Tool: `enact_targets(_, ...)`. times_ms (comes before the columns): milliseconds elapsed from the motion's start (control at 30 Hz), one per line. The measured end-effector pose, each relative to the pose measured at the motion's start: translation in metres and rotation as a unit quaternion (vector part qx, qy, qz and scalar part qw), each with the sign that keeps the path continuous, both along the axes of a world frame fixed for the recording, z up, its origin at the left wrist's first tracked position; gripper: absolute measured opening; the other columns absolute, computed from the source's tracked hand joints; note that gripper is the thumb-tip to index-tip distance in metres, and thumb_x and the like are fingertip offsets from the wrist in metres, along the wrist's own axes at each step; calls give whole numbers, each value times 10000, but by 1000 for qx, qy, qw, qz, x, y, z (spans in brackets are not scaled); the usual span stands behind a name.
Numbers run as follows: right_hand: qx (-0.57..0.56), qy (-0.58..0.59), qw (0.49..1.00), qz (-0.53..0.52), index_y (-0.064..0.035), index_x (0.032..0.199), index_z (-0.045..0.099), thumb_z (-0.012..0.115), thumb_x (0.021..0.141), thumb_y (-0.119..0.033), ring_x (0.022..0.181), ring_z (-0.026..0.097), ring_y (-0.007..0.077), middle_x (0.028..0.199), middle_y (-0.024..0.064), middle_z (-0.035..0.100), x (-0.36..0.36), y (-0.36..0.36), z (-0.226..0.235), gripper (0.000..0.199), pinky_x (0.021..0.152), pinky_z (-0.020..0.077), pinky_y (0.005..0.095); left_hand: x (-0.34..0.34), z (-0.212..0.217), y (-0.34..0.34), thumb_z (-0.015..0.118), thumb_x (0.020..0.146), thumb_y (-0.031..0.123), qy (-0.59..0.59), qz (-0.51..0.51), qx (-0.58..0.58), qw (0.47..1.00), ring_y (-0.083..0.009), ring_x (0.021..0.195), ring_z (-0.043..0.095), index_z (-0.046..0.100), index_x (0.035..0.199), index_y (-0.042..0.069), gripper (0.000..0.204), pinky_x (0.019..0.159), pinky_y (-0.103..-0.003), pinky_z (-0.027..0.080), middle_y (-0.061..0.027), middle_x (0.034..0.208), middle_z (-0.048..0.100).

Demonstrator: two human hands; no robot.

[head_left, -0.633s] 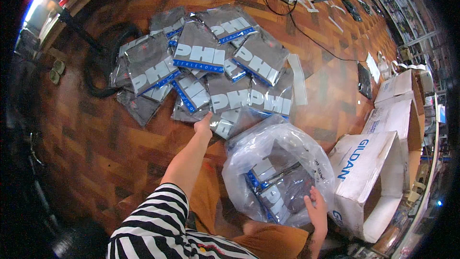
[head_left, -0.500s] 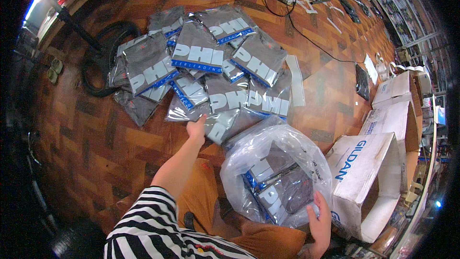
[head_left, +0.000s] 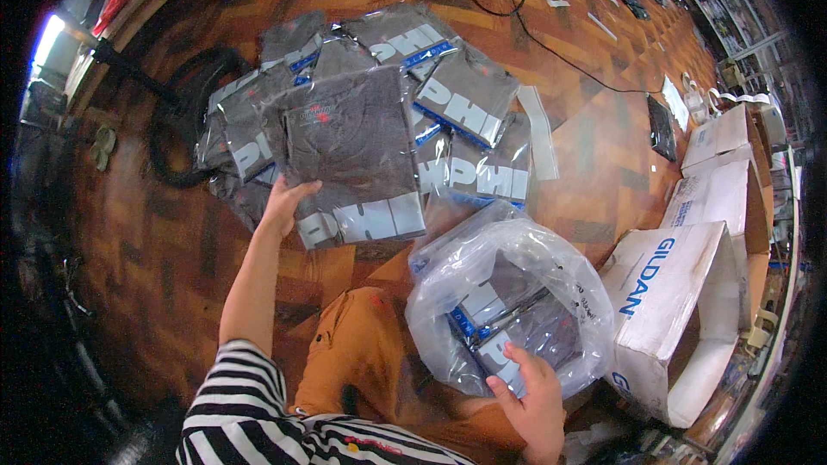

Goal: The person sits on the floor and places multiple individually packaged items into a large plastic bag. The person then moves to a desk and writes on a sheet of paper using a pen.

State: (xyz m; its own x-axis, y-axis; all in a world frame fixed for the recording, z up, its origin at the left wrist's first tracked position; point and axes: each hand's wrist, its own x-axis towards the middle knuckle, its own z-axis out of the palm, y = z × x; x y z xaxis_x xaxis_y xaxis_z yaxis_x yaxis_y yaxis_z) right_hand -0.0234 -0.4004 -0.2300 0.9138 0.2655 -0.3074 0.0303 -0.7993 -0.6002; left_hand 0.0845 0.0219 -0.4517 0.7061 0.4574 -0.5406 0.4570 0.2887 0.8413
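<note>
Packets on the parquet: one up, more in the sack

Left hand has the top bagged grey garment by its near left edge, fingers curled over and thumb beneath, and the packet is tilted up off the heap of bagged garments spread over the wooden floor. Right hand sits low at the rim of the big clear plastic sack, fingers closed on the film, holding its mouth open; more flat packets with blue strips lie inside. Sack rests against the knee in orange trousers, just beside the white cardboard box.

Doing this well, by my reading: a one-edge grip on slick film lets the packet sag and slide, so a hold nearer the middle would serve better, with the packet kept flat. The sack's mouth wants to be wide and taut, or a corner will snag the rim. The heap looks slippery too; lift straight up so that the neighbours stay put.
</note>
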Motion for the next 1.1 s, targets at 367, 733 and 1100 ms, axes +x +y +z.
enact_targets(367, -23, 60, 998, 23, -25, 1249, 570, 716, 855, -303, 994, 616, 387, 1094, 204, 645, 1, -3, -6, 503, 864, 480, 431, 16, -165, 7, 862, 724, 234, 46, 24, -148, 988, -254, 1105, 576, 558, 1250, -12, 656, 925, -379, 458, -100, 1200, 618)
enact_targets(733, -23, 59, 997, 31, -27, 1263, 556, 721, 847, -275, 956, 614, 399, 1073, 209, 642, 0, 3, 5, 511, 827, 484, 444, -161, -104, 100, 839, 728, 305, 342, -303, 320, 830, -307, 980, 660, 658, 1142, 12, 538, 838, -430, 526, -166, 1110, 679)
enact_targets(1100, -29, 37, 998, 28, -35, 1255, 556, 715, 852, -283, 909, 616, 396, 1005, 202, 643, -4, -1, -5, 499, 786, 482, 447, -76, -45, 119, 838, 697, 273, 180, -432, 344, 814, -376, 995, 636, 639, 1035, -11, 485, 849, -470, 503, -213, 1046, 647)
